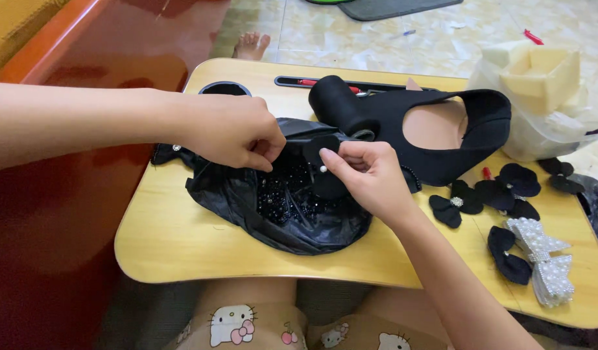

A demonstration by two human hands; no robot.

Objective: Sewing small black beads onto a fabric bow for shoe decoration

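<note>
Beads lie loose and dark in an open black plastic bag near the front edge of the lap table, and that looks the likeliest trouble: the bag sags flat, so a nudge from either wrist could send them rolling off the rim to the floor. The left hand is closed in a pinch above the bag's back fold; what it grips is too small to tell. Just beside it, the right hand pinches a black fabric petal piece with a white pearl at the fingertips, and that pearl could slip and vanish among the beads. Behind them a black high-heeled shoe lies on its side, unsteady if bumped. Toward the right edge sit black fabric flowers and pearl bows, the bows close to the front rim. The table is yellow wood with rounded corners; a tiled floor lies beyond, and a red glossy surface to the left.
</note>
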